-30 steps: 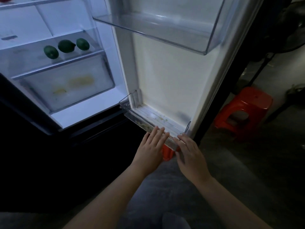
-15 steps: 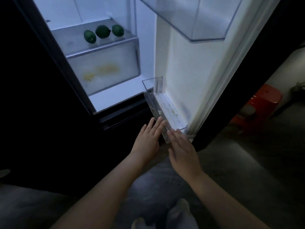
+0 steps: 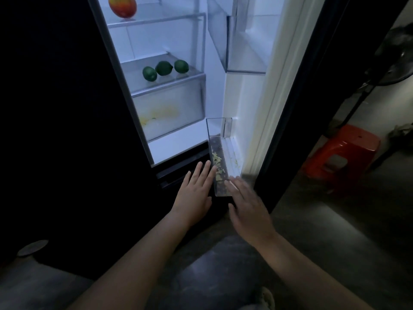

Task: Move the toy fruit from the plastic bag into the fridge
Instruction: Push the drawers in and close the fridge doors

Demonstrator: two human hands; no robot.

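Note:
The fridge (image 3: 223,108) stands open and lit. Three green toy limes (image 3: 165,68) sit in a row on the glass shelf above the crisper drawer (image 3: 169,113). A red-and-yellow toy mango (image 3: 123,6) rests on the shelf above. My left hand (image 3: 196,191) is flat, fingers apart, against the clear lower door bin (image 3: 218,153). My right hand (image 3: 248,202) is also flat and spread, its fingertips at the bin's near end. Neither hand holds anything. The plastic bag is not in view.
The fridge door (image 3: 268,97) hangs open to the right with a clear upper door bin (image 3: 243,52). A red plastic stool (image 3: 342,153) stands on the dark floor at right, near a fan stand (image 3: 366,86). A round lid-like object (image 3: 32,247) lies at lower left.
The view has swung left and up, bringing the mango shelf into sight. Both hands stay flat at the lower door bin; the door now looks more edge-on.

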